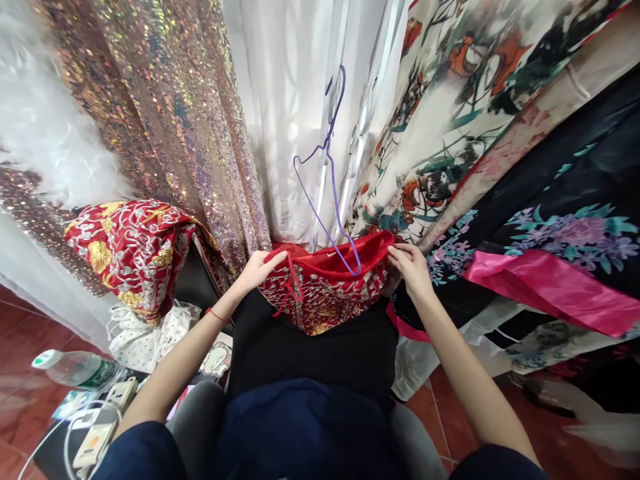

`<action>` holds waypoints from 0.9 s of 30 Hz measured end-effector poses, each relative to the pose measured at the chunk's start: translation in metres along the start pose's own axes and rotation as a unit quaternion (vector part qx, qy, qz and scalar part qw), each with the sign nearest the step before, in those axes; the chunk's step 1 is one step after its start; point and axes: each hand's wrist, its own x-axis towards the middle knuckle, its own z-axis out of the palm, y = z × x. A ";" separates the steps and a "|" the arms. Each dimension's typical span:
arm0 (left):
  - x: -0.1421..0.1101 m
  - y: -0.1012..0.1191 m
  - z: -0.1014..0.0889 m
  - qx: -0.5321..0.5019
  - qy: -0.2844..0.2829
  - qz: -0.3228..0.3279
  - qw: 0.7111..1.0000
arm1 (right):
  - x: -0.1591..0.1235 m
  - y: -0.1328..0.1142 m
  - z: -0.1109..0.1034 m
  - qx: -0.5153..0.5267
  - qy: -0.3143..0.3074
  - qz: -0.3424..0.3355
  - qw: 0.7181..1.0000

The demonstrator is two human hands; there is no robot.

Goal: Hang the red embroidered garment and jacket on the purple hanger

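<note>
Here, the left hand and the right hand each pinch one end of the upper edge of a red embroidered garment, holding it stretched between them. A purple hanger slants up from the garment's opening, between the hands. Beyond the left hand's outer side, another red embroidered cloth lies draped, with a plastic bottle nearer the person. Just past the right hand hangs a black floral cloth.

No readable text or labels.
</note>
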 end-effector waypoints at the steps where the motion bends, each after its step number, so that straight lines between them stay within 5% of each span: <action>1: -0.003 0.009 0.001 -0.047 0.024 -0.032 0.998 | -0.013 -0.007 0.003 -0.004 0.011 -0.026 1.000; 4: -0.011 0.040 0.005 -0.131 0.060 -0.070 0.987 | -0.069 -0.036 0.021 -0.099 0.062 -0.199 0.973; 7: -0.022 0.066 0.010 -0.140 0.054 -0.064 0.987 | -0.123 -0.068 0.047 -0.116 -0.052 -0.312 0.942; 10: -0.035 0.080 0.014 -0.123 0.022 -0.052 0.991 | -0.145 -0.096 0.074 -0.018 -0.137 -0.254 0.957; 13: -0.042 0.085 0.012 -0.122 0.011 -0.044 0.992 | -0.139 -0.117 0.097 0.045 -0.143 -0.160 0.976; 16: -0.043 0.084 0.006 -0.129 0.020 -0.046 0.990 | -0.132 -0.127 0.109 0.042 -0.139 -0.141 0.979; 21: -0.040 0.076 0.006 -0.132 0.030 -0.058 0.989 | -0.135 -0.131 0.108 0.074 -0.152 -0.140 0.975; 27: -0.035 0.076 0.012 -0.059 0.023 -0.010 0.998 | -0.128 -0.133 0.104 0.259 -0.239 -0.011 0.936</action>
